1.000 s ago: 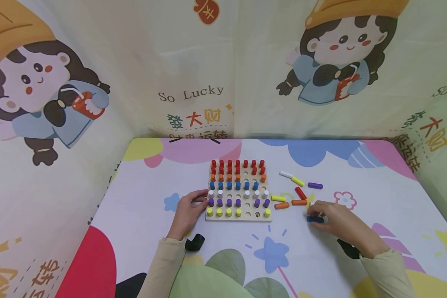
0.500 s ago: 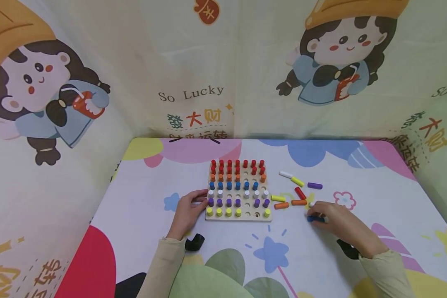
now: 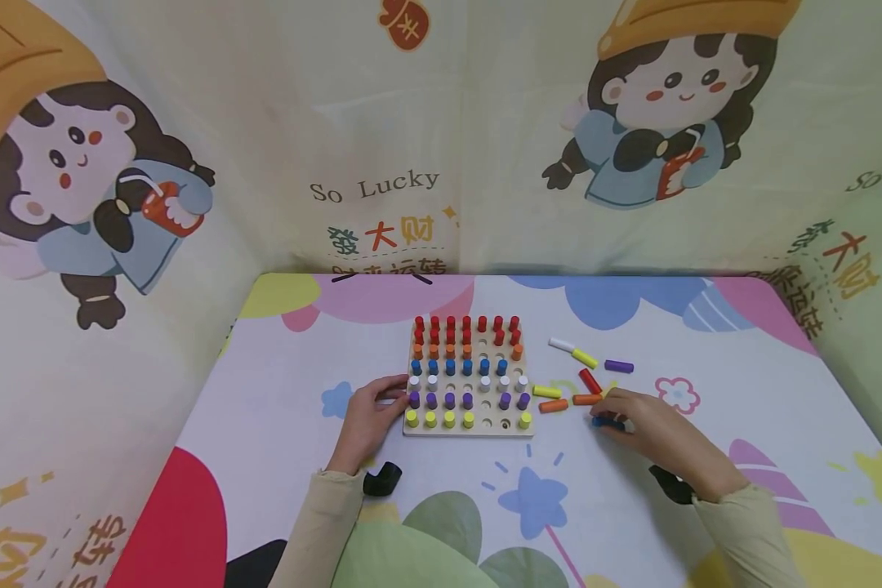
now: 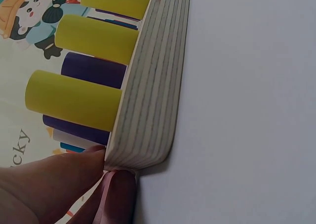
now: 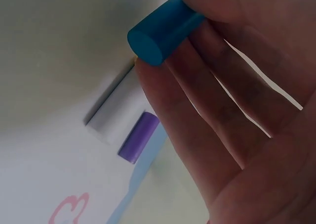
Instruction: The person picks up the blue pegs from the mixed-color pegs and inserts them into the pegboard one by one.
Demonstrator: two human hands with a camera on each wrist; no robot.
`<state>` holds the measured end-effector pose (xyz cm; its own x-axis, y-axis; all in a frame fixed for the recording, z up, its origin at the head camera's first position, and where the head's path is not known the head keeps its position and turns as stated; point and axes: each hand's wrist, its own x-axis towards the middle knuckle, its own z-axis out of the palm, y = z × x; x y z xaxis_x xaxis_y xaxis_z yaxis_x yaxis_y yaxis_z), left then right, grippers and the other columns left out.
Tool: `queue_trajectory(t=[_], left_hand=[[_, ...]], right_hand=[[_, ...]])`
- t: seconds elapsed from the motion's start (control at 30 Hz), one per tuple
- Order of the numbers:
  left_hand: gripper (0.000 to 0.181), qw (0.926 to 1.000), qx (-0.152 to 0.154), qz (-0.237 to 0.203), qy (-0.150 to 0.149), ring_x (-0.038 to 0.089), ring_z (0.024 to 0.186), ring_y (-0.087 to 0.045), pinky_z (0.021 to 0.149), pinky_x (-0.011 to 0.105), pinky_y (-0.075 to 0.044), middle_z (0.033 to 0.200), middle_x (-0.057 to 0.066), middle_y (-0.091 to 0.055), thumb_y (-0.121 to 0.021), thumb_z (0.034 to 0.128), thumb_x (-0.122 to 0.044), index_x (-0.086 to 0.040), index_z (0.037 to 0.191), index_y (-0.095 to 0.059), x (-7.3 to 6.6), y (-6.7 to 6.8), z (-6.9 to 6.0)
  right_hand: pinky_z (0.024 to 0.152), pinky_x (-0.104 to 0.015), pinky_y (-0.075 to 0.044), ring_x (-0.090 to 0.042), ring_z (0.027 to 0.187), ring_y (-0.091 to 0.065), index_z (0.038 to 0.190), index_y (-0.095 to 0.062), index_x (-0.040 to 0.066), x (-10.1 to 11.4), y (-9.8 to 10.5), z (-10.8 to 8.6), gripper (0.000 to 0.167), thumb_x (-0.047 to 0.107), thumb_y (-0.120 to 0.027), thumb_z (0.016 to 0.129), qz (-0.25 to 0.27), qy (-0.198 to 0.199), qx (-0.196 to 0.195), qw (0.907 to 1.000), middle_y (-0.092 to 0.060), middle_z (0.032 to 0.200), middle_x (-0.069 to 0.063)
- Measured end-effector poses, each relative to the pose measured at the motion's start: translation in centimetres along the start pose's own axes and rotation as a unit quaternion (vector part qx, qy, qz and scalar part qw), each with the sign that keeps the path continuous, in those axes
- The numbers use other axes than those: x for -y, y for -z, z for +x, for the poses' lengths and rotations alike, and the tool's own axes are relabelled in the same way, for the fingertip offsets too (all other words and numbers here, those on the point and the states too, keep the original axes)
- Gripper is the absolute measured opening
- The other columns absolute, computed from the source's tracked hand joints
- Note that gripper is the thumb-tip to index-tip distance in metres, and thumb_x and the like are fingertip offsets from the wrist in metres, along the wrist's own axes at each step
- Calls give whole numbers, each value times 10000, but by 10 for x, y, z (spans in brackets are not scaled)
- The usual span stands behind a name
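A wooden pegboard bears rows of red, orange, blue, white, purple and yellow pegs, with some bare holes between them. At its left edge my left hand holds the board; thumb and fingers meet the corner beside the yellow pegs in the left wrist view. To the right of the board my right hand pinches a blue peg between thumb and fingertips, just over the tabletop. In the head view those fingers partly cover the blue peg.
Loose pegs lie between board and right hand: yellow, orange, another orange peg and red. Farther back are a white peg, a yellow one and a purple one. A patterned cloth covers the table.
My right hand has moved slightly left with the blue peg. The left hand stays at the board's edge, and the head view has shifted a little.
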<state>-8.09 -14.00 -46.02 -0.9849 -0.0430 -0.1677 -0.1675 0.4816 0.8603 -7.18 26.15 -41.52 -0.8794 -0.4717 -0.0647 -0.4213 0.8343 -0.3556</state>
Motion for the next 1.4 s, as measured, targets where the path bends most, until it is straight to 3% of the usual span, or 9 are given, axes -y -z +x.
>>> queue_trajectory(t=[0.27,0.53,0.9,1.13,1.4], left_hand=[[373,10000,21,-55,-6,207,1044,-666,889,368,-570,1203,68,-684,-685,940,-131,-121,1310,-638,0,0,1],[369,9999,-35,-36,-87,198,1029,-669,874,366,-572,1196,60,-692,-694,931,-119,-118,1298,-650,1,0,1],[365,9999,-51,31,-133,194,1027,-664,864,359,-573,1198,62,-692,-692,932,-118,-109,1295,-651,1,0,0],[362,9999,-70,15,-95,194,1031,-662,866,356,-573,1198,55,-690,-690,934,-119,-120,1294,-653,1,0,0],[360,9999,-57,0,-84,195,1044,-659,879,363,-568,1200,51,-689,-694,932,-122,-127,1290,-657,2,0,1]], right_hand=[[866,-475,-565,-273,1006,-668,1109,-748,86,5,0,8,335,37,-816,784,-39,111,-219,9997,-716,1068,-60],[850,-445,-573,-218,961,-637,1004,-739,99,10,-1,16,269,9,-824,765,-162,433,-560,9974,-695,988,-9],[811,-416,-582,-212,924,-653,1065,-730,66,18,-6,29,293,37,-816,786,-178,428,-679,9966,-696,1019,-58],[831,-449,-583,-276,988,-655,1100,-727,45,24,-2,37,308,23,-800,802,105,403,-673,9969,-695,1096,-106],[830,-401,-589,-230,971,-680,1108,-719,45,30,0,47,310,25,-798,809,315,395,-674,9964,-697,1079,-76]])
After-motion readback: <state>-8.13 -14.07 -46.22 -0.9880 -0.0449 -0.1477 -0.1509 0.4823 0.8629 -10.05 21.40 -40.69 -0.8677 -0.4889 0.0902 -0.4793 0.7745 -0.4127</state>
